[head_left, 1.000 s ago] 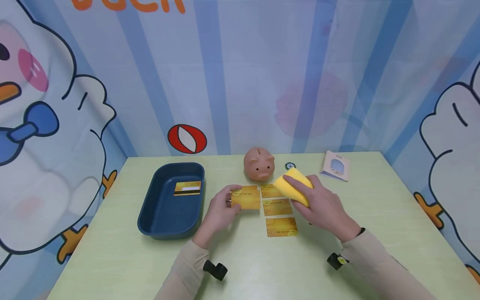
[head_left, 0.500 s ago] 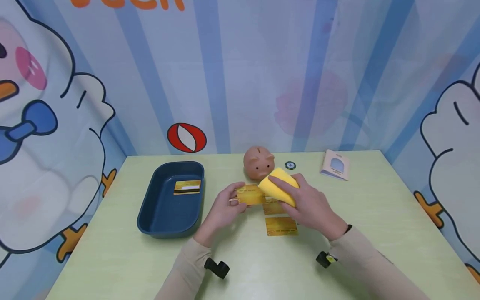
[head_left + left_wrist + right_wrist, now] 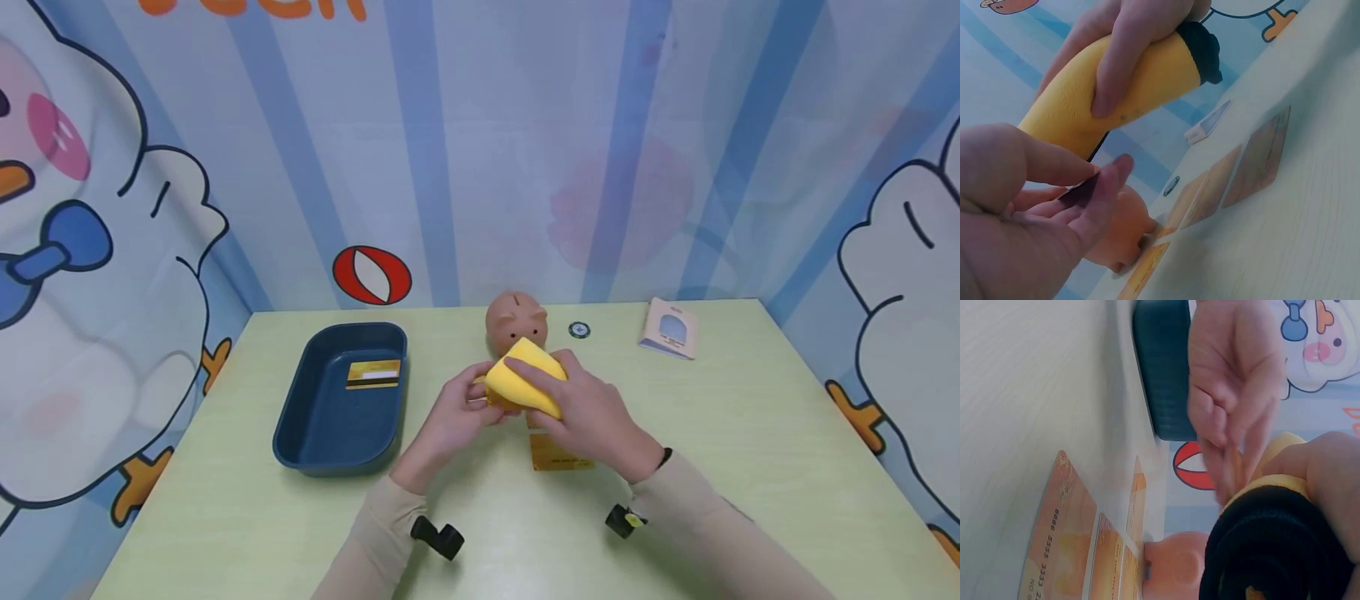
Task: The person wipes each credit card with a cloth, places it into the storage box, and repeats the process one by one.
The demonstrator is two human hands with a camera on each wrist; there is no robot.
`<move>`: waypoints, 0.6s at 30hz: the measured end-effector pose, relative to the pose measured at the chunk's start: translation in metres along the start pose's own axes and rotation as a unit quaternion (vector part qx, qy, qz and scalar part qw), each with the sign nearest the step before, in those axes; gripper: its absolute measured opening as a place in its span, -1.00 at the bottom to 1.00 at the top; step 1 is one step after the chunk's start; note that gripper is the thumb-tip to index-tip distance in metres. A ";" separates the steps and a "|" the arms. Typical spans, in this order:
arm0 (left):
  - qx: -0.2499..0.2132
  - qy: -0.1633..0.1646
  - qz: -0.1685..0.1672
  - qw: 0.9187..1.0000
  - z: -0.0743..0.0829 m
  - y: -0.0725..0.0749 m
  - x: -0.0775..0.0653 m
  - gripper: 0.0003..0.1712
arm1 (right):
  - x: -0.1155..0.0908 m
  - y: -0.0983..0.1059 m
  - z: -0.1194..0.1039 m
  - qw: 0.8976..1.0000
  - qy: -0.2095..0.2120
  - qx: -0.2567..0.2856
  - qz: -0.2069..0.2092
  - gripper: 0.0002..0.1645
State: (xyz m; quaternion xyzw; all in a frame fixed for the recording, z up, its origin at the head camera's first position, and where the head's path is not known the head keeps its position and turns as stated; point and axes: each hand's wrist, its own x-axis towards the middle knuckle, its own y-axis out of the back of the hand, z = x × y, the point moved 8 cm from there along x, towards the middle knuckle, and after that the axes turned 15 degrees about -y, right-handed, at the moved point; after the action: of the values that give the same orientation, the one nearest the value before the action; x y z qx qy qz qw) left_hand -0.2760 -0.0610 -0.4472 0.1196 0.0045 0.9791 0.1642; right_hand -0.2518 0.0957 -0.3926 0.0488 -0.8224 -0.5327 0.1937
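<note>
My left hand (image 3: 453, 408) pinches a gold bank card (image 3: 1080, 191) above the table, thumb on one side and fingers on the other. My right hand (image 3: 594, 414) grips a yellow sponge (image 3: 523, 382) with a black backing, bent between thumb and fingers. In the head view the sponge covers most of the held card, right at the left fingertips. More gold cards lie on the table below; the nearest card (image 3: 558, 452) shows best there, while the others are largely hidden by the right hand. In the right wrist view raised digits show on one flat card (image 3: 1063, 531).
A pink piggy bank (image 3: 516, 321) stands just behind the hands. On the left, a dark blue tray (image 3: 330, 437) holds one card (image 3: 372, 374), stripe side up. A small round chip (image 3: 579, 330) and a pale pink booklet (image 3: 669, 329) lie near the back edge.
My right hand has moved left with the sponge, from over the flat cards onto the held card, now mostly covered. My left hand has shifted slightly right, keeping its pinch.
</note>
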 end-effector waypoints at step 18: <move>0.018 -0.084 -0.006 0.996 0.019 -0.011 0.003 -0.30 | -0.002 -0.008 -0.011 0.998 0.037 -0.044 0.018 -0.13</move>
State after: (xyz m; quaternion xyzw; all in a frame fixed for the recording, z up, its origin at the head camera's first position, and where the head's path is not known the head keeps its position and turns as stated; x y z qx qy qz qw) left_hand -0.2707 -0.0498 -0.4288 0.2048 0.0086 0.9643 0.1674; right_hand -0.2474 0.0836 -0.3961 0.0454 -0.7914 -0.5623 0.2354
